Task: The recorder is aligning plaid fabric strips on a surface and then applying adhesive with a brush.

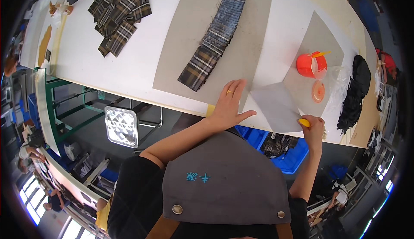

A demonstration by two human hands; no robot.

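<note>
My left hand (228, 107) lies with fingers spread at the near edge of a large grey board (177, 53), a ring on one finger. Just beyond its fingertips is a long row of overlapping plaid fabric pieces (211, 42), brown at the near end and bluish farther off. My right hand (314, 133) is closed around a yellow-handled brush (304, 122); pale bristles seem to show beside the hand, mostly hidden. Between my hands a light grey sheet (278, 105) lies at the table's edge, its right corner close to the right hand.
At right stand a red tub (305, 65) with a yellow stick across it, a translucent orange lid (318, 91), clear plastic (338, 90) and black material (355, 92). Loose plaid pieces (123, 12) lie far left. Below the table are blue crates (290, 157) and a metal-topped stool (121, 127).
</note>
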